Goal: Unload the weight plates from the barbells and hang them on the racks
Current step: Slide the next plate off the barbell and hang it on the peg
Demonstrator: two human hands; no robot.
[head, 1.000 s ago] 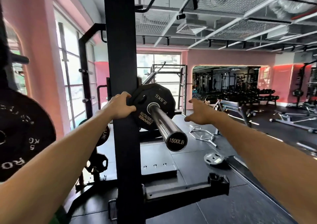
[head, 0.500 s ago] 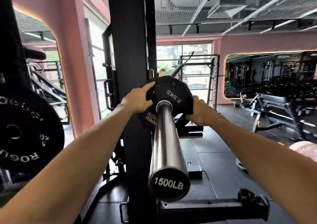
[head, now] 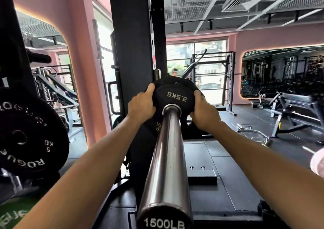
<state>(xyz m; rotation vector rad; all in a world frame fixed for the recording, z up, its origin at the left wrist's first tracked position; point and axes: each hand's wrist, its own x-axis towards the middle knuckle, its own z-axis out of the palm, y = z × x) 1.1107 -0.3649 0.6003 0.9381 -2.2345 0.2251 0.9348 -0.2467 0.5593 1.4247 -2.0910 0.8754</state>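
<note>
A black 2.5 kg weight plate (head: pixel 176 95) sits on the steel barbell sleeve (head: pixel 166 158), whose end cap reads 1500LB and points at me. My left hand (head: pixel 141 106) grips the plate's left edge, thumb over the front face. My right hand (head: pixel 204 112) grips its right edge the same way. The plate's lower part is hidden behind the sleeve and my hands. A black 5 kg plate (head: pixel 29 137) hangs on a peg at the far left.
The rack's black upright (head: pixel 135 53) stands just left of the barbell. A trap bar (head: pixel 252 134) lies on the black rubber floor at right, with a bench (head: pixel 296 105) beyond it. A pink pillar (head: pixel 77 70) stands at the left.
My right hand went from reaching in mid-air to gripping the plate's right edge, and my left hand shifted from the upright to the plate's left edge. The view has come closer along the sleeve.
</note>
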